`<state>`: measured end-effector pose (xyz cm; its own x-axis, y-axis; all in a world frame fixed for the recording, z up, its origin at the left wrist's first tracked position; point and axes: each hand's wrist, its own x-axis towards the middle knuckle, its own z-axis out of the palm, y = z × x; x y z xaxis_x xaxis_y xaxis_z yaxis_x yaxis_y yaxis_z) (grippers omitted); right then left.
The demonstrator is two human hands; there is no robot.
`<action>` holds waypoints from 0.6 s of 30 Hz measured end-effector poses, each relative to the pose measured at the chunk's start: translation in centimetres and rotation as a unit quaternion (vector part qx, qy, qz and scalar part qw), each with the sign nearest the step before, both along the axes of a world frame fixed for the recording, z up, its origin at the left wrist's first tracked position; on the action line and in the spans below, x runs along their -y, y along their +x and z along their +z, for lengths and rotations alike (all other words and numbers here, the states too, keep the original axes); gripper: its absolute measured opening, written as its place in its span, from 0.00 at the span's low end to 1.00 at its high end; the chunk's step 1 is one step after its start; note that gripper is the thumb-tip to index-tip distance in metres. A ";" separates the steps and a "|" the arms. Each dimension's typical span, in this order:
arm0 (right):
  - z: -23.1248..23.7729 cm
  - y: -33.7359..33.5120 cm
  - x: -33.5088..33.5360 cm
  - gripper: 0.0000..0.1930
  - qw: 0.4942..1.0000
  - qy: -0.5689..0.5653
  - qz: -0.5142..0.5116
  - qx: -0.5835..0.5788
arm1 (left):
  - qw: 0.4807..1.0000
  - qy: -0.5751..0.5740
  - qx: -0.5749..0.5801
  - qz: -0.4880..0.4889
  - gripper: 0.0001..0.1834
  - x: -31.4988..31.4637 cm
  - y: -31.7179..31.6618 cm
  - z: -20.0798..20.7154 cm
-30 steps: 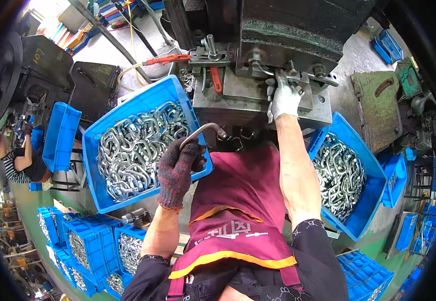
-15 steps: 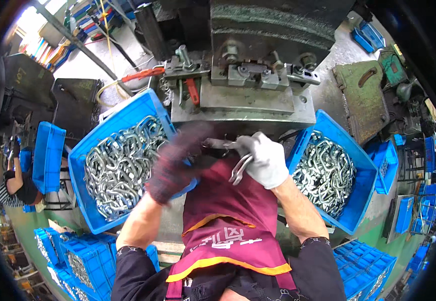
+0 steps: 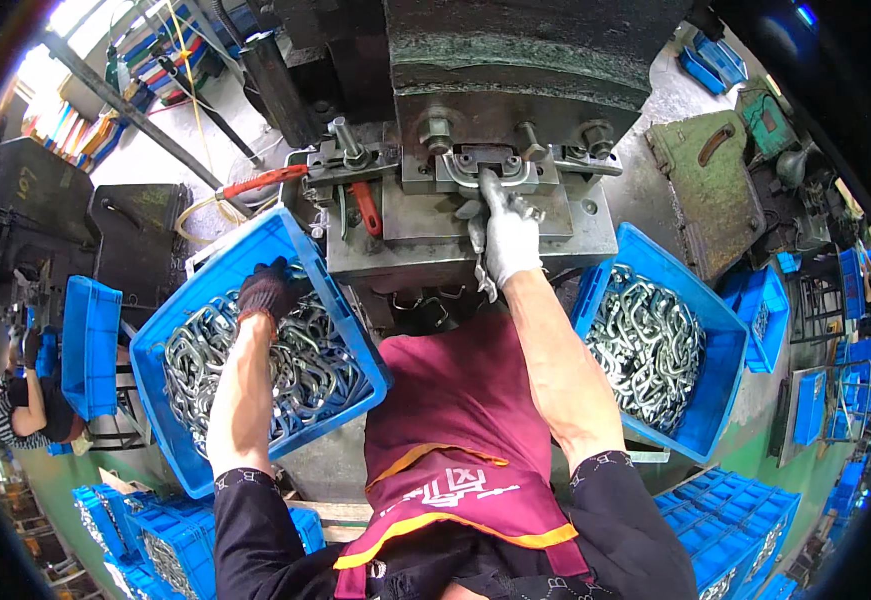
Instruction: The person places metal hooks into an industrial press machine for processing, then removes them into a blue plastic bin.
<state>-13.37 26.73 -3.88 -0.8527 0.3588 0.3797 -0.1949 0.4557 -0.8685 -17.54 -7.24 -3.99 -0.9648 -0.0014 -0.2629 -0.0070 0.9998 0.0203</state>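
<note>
My left hand point(image 3: 265, 292), in a dark knitted glove with a reddish cuff, reaches into the left blue bin point(image 3: 177, 440) and touches the bent metal rods point(image 3: 300, 385) heaped there. Its fingers are largely hidden, so their grip cannot be made out. At the press die point(image 3: 553, 195) is my right hand point(image 3: 510, 240), in a white glove with grey fingers. One finger stretches forward to a curved bright rod point(image 3: 463, 176) in the die. Bent metal pieces point(image 3: 481, 268) hang beneath the palm, held by the other fingers.
The heavy press ram point(image 3: 520, 60) stands over the die. Red-handled tools point(image 3: 365, 208) lie left of it. A right blue bin point(image 3: 723, 385) holds more bent rods. Stacked blue crates point(image 3: 730, 525) stand behind at both sides. Another person point(image 3: 25, 390) works at far left.
My left hand has moved from in front of the apron into the left bin. My right hand has moved forward to the die, carrying bent metal pieces.
</note>
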 end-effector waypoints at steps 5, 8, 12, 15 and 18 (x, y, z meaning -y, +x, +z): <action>1.1 0.1 2.5 0.22 0.982 0.169 -0.068 -0.045 | 0.990 0.124 0.063 0.006 0.30 3.0 -0.4 -1.6; 2.3 -0.3 1.6 0.29 0.946 0.230 0.019 0.225 | 0.993 0.076 0.078 0.045 0.25 1.9 2.2 -0.6; 2.5 -1.0 1.6 0.21 0.975 -0.081 0.035 0.203 | 0.918 0.368 -0.010 0.144 0.28 6.5 6.6 -0.6; 1.0 0.2 0.1 0.12 0.991 -0.123 -0.048 0.036 | 0.802 0.533 -0.076 0.256 0.27 2.0 11.7 6.0; 2.8 6.3 -2.0 0.14 0.971 -0.183 -0.088 0.125 | 0.703 0.639 -0.038 0.309 0.28 1.7 13.8 5.5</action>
